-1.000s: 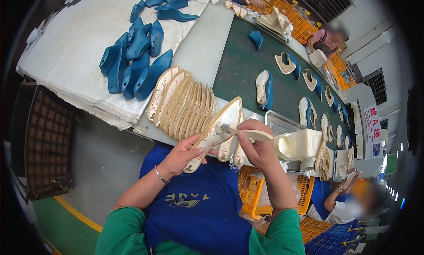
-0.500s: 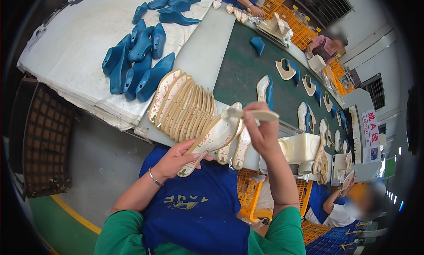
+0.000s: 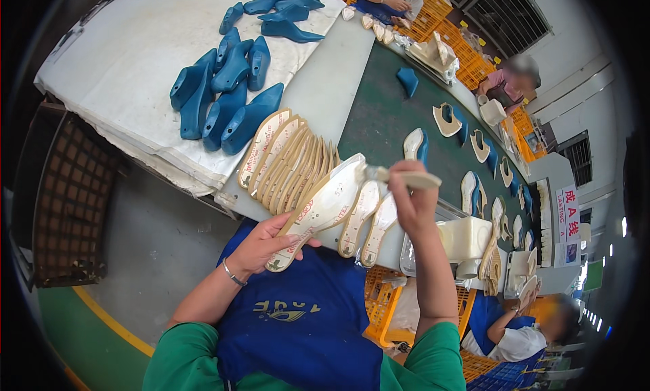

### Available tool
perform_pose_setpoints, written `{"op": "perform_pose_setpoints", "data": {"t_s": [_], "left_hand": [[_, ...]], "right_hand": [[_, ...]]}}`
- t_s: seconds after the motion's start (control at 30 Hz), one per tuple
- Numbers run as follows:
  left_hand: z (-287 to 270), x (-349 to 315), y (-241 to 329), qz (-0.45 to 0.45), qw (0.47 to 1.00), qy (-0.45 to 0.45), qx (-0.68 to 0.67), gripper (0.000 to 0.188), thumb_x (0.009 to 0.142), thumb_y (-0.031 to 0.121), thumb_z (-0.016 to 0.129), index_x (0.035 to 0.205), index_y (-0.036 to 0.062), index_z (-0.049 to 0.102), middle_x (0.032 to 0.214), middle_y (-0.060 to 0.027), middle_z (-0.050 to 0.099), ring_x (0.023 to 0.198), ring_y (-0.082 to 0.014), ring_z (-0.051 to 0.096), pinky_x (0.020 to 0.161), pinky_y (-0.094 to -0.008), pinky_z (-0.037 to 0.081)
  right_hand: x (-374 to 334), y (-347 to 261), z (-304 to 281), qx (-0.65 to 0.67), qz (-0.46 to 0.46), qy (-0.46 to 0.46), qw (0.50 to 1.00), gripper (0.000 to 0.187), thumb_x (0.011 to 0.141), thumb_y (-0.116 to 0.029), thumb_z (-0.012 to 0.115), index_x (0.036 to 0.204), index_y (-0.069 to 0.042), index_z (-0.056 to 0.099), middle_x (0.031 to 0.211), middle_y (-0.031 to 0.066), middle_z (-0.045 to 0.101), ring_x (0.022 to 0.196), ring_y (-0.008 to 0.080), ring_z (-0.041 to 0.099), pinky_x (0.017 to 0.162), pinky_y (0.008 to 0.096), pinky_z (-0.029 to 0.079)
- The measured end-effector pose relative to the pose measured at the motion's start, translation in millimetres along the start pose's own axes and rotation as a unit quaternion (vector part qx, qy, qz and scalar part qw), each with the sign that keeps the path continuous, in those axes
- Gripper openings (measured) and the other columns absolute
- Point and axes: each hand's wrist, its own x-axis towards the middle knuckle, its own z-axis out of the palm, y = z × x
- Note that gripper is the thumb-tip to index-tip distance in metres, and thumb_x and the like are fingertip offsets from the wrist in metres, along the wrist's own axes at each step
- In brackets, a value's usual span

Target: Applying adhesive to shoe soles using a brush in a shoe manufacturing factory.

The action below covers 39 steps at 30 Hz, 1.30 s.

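My left hand (image 3: 259,249) grips a pale shoe insole (image 3: 326,198) by its narrow heel end, fingers below and thumb on top. The insole is tilted, its wide toe pointing away to the right, and red print marks its face. In my right hand (image 3: 414,205) is a flat brush (image 3: 423,180) with a light handle, its bristles at the right edge of the insole's toe. Two more insoles lie side by side on the table just right of the held one. A row of overlapping insoles (image 3: 292,166) stands behind it.
Blue shoe lasts (image 3: 233,66) lie on a white cloth (image 3: 128,73) at the left. A green conveyor belt (image 3: 379,106) carries lasts and shoe parts. A white container (image 3: 464,236) stands right of my hand. Co-workers sit along the line; a dark crate (image 3: 74,201) stands at lower left.
The brush has shifted from over the insole's toe to its right edge, uncovering the toe. My left hand keeps its grip on the heel. The whole view has swung slightly.
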Motion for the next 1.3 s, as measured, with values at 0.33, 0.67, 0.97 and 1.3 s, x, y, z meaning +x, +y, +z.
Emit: {"op": "perform_pose_setpoints", "data": {"t_s": [0.33,0.67,0.97,1.3], "left_hand": [[-2,-7,3,0.023,0.999,0.015,-0.02,0.049,0.095,0.005,0.055,0.14,-0.003,0.041,0.126,-0.0191,0.058,0.11,-0.0284,0.064,0.076,-0.0298,0.058],[-1,-8,8,0.033,0.999,0.019,-0.033,0.051,0.098,0.008,0.052,0.145,-0.0002,0.036,0.132,-0.0151,0.056,0.117,-0.0249,0.06,0.078,-0.0273,0.058],[11,-1,7,0.034,0.987,0.092,-0.127,0.051,0.097,0.004,0.052,0.144,0.0014,0.033,0.128,-0.0182,0.057,0.114,-0.0279,0.062,0.074,-0.0299,0.063],[19,3,6,0.044,0.977,0.11,-0.178,0.053,0.097,0.002,0.051,0.146,0.0036,0.032,0.131,-0.0183,0.055,0.116,-0.0288,0.061,0.073,-0.0312,0.063]], "right_hand": [[11,-24,11,0.01,-0.006,-0.052,0.999,0.007,0.093,-0.007,0.06,0.095,0.0,0.06,0.086,0.0091,0.062,0.072,0.0158,0.06,0.065,0.0269,0.046],[11,-12,26,0.093,0.047,0.03,0.994,0.01,0.095,-0.008,0.058,0.096,0.001,0.06,0.086,0.0075,0.061,0.072,0.0119,0.061,0.063,0.0254,0.048],[-40,-30,60,0.075,-0.001,-0.049,0.996,0.009,0.096,-0.006,0.055,0.099,0.002,0.057,0.086,0.0099,0.061,0.073,0.0133,0.061,0.067,0.025,0.049],[-46,-23,72,0.048,-0.026,-0.009,0.998,0.007,0.087,-0.002,0.063,0.093,0.002,0.062,0.076,0.012,0.064,0.063,0.0209,0.062,0.058,0.0315,0.048]]}}
